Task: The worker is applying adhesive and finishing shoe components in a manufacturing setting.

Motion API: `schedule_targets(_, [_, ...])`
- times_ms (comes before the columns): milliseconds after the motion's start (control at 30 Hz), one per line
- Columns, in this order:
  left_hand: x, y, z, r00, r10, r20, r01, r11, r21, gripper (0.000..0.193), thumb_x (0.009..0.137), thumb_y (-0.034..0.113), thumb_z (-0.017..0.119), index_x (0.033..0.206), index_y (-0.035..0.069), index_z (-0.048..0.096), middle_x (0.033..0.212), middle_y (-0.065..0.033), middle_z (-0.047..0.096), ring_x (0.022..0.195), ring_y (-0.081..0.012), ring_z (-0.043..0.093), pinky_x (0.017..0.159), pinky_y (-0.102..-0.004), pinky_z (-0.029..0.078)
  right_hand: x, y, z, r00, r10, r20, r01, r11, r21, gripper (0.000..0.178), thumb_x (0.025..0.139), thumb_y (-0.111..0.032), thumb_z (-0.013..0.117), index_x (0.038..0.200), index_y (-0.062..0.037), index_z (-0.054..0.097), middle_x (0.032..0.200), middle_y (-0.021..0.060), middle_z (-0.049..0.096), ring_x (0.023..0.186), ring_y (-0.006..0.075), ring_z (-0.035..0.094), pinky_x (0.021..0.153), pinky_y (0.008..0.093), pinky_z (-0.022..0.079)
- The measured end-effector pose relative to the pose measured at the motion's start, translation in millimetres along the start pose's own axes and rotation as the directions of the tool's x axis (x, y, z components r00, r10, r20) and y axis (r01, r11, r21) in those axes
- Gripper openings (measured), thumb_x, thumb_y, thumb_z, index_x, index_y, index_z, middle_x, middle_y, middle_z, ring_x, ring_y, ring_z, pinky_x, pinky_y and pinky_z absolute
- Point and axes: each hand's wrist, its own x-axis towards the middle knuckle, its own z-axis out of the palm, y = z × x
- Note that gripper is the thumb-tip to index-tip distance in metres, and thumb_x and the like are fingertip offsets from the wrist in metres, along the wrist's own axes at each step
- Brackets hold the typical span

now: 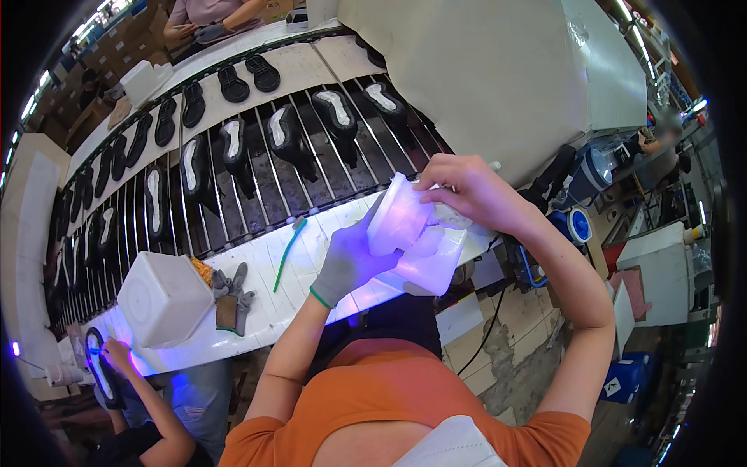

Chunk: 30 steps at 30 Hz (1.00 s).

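My left hand [348, 263], in a grey glove with a green cuff, grips a white piece [398, 215] with a long straight edge, lit violet. My bare right hand [461, 187] pinches the upper part of this white piece between thumb and fingers. Just below them is a white panel [432, 267] with a rounded corner at the bench edge; I cannot tell whether the two are joined. To the left of my gloved hand, a thin green brush [289, 253] lies on the white bench [268, 313].
Dark shoe uppers [288, 140] with white strips stand on the roller conveyor [268, 180]; dark soles [233, 83] line its far side. A white box [159, 303], yellow netting [202, 270] and grey gloves [241, 286] sit left. A co-worker's hand [118, 356] holds a shoe [103, 372].
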Motion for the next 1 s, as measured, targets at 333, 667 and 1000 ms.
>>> schedule_targets(333, [2.4,2.0,-1.7,0.981,0.179,-0.078,-0.176,0.983,0.047,0.071,0.069,0.021,0.079,0.131,0.002,0.048,0.090,-0.0153,0.069,0.079,-0.0275,0.069,0.071,-0.0346,0.054,19.3,-20.5,-7.1,0.861,-0.189,0.472,0.476,0.626,-0.618,0.009,0.076,-0.004,0.057,0.081,-0.0006,0.050,0.082,0.0081,0.048,0.081,0.0224,0.056,0.061,0.0318,0.052])
schedule_targets(667, [-4.0,-4.1,2.5,0.990,0.137,-0.032,-0.137,0.991,0.007,0.087,0.067,0.023,0.078,0.144,0.013,0.037,0.086,-0.0166,0.067,0.072,-0.0307,0.068,0.066,-0.0377,0.052,51.3,17.3,-29.8,0.998,-0.040,0.048,0.055,0.925,-0.375,0.010,0.084,-0.008,0.060,0.086,0.0004,0.054,0.076,0.0100,0.054,0.068,0.0215,0.056,0.063,0.0358,0.048])
schedule_targets(1000, [9.6,6.8,-5.7,0.996,0.000,0.086,-0.001,1.000,0.009,0.085,0.067,0.025,0.082,0.138,0.000,0.043,0.097,-0.0143,0.070,0.082,-0.0226,0.070,0.075,-0.0331,0.055,29.8,10.9,-26.9,0.845,0.252,0.472,-0.236,0.967,-0.094,0.029,0.078,-0.022,0.073,0.078,-0.0001,0.054,0.064,0.0120,0.055,0.063,0.0267,0.055,0.060,0.0372,0.042])
